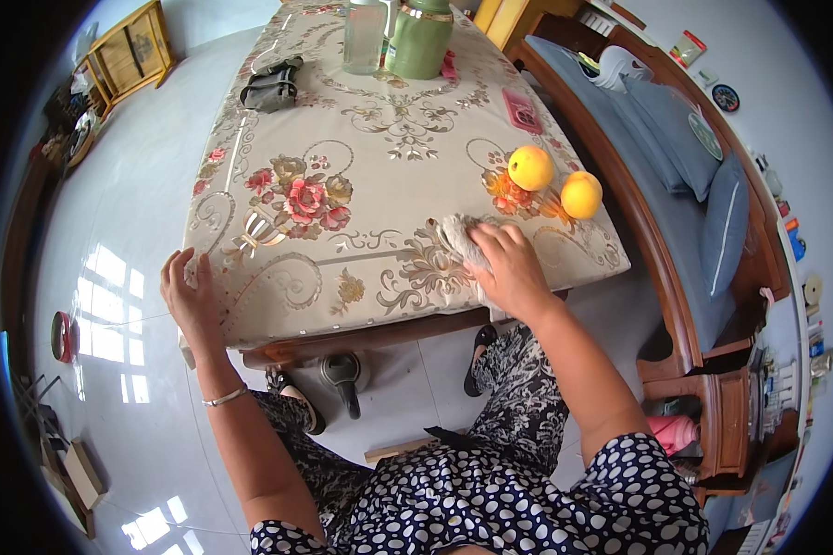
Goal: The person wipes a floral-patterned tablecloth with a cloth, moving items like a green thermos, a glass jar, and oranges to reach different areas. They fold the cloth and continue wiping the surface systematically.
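Note:
My right hand (506, 268) is closed round a crumpled greyish cloth (455, 239) and presses it on the flowered tablecloth (393, 194) near the table's front edge. To the right of the cloth lie two round orange-yellow fruits (530, 168), close to the table's right edge. My left hand (192, 294) rests at the front left corner of the table, its thumb and fingers apart and holding nothing. A silvery bracelet circles that wrist.
Toward the far end stand a clear pitcher (364, 42) and a green thermos jug (419, 44). A dark grey pouch (273, 85) lies far left, a pink phone-like case (522, 111) far right. A wooden bench (652, 231) with blue cushions runs along the right.

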A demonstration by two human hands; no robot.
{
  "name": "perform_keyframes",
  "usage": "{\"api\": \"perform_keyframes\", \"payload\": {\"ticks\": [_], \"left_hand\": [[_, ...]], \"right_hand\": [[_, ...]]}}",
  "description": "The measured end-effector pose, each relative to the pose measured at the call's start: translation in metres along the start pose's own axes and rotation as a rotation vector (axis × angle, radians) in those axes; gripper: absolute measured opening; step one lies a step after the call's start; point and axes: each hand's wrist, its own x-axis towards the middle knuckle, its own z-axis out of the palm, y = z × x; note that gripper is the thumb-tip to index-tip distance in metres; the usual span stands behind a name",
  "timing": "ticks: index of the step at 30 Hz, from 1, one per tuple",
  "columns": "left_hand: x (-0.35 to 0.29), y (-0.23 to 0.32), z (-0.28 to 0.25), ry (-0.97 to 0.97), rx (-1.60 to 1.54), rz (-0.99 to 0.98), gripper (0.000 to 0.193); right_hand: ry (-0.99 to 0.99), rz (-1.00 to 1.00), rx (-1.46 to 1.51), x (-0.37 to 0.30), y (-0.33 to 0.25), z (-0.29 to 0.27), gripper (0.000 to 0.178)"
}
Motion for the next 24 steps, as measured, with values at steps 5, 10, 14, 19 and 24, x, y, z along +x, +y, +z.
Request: {"api": "perform_keyframes", "payload": {"ticks": [5,10,14,19,24], "left_hand": [[0.000,0.004,0.003,-0.017,-0.009,-0.014,0.026],[0.000,0.008,0.000,-0.048,-0.007,-0.051,0.027],[0.001,0.013,0.001,-0.067,0.042,-0.041,0.025],[0.001,0.009,-0.001,-0.089,0.102,0.005,0.025],[0.001,0.021,-0.002,-0.099,0.100,-0.011,0.024]], "right_hand": [[0.030,-0.027,-0.022,0.026,0.023,0.025,0.051],[-0.042,0.099,-0.055,0.121,0.056,0.067,0.050],[-0.058,0.147,-0.064,0.189,0.080,0.100,0.050],[-0.063,0.196,-0.099,0.255,0.097,0.129,0.049],[-0.047,0.206,-0.157,0.307,0.127,0.154,0.046]]}}
